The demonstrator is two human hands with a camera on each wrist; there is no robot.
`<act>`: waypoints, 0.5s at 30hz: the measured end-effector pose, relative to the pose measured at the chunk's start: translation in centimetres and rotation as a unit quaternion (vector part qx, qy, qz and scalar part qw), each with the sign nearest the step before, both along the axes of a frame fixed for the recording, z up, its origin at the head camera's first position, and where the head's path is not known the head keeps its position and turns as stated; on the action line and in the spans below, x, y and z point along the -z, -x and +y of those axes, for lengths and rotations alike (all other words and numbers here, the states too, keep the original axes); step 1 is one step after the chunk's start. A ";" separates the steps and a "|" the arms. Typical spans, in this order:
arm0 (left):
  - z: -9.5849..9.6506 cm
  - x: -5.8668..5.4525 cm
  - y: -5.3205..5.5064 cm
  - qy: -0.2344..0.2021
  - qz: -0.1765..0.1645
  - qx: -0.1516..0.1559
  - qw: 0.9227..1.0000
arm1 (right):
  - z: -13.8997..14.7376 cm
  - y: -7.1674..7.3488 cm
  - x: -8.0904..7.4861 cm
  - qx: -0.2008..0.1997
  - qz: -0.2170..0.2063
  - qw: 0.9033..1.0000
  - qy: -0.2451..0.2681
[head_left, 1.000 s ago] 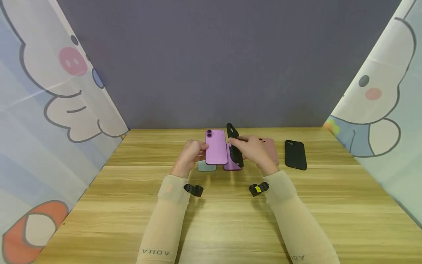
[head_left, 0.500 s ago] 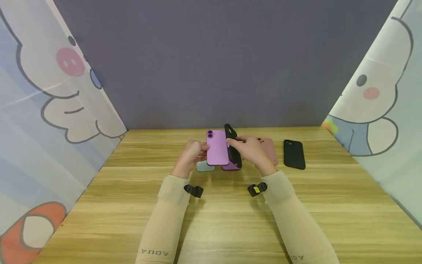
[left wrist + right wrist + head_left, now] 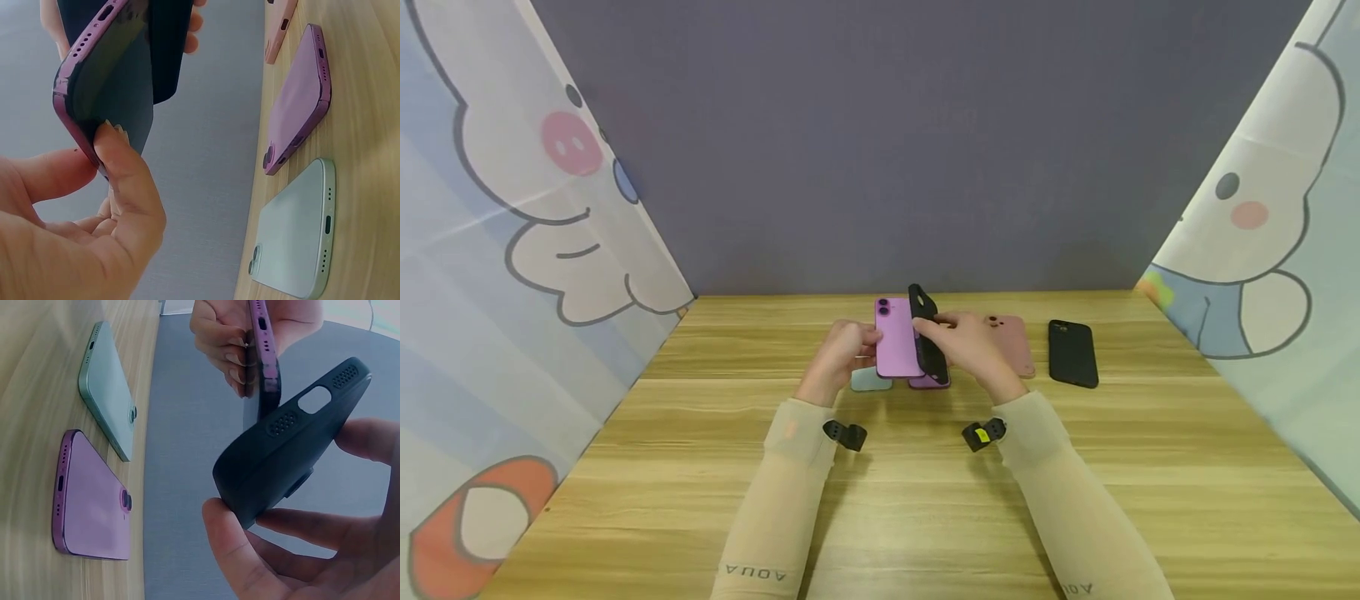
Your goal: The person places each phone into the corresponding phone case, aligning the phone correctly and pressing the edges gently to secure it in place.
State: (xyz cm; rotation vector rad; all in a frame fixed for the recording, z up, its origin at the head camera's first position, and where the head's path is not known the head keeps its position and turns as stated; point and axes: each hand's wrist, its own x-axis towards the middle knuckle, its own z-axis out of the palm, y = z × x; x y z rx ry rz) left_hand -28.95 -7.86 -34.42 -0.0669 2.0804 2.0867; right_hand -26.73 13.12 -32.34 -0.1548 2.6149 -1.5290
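My left hand (image 3: 844,350) pinches a purple phone (image 3: 897,340) by its left edge, its back with two lenses facing up in the head view. In the left wrist view my thumb and finger clasp that phone (image 3: 119,75) along one side. My right hand (image 3: 964,340) grips a black phone case (image 3: 934,358) by its edges, tilted against the phone's right side. The right wrist view shows the case (image 3: 287,437) with its port cutout, and the phone's edge (image 3: 269,375) meeting its rim. Both are held above the table.
Below the hands, a pale green phone (image 3: 294,231) and another purple phone (image 3: 300,100) lie on the wooden table (image 3: 895,517). To the right are a pink phone (image 3: 1015,346) and a second black case or phone (image 3: 1072,354). A grey panel (image 3: 910,150) stands behind.
The purple phone has moved slightly right, and the black case slightly left over it. The case now overlaps the phone's right edge, where a gap showed earlier.
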 end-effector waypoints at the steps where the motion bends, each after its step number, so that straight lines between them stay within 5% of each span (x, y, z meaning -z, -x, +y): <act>1: 0.0 0.0 0.0 0.000 0.000 0.001 1.000 | 0.0 0.0 0.1 0.000 -0.001 1.000 0.002; 15: 0.7 0.1 -0.1 -0.020 0.000 0.012 1.000 | -0.3 0.2 0.3 0.012 -0.004 1.000 0.002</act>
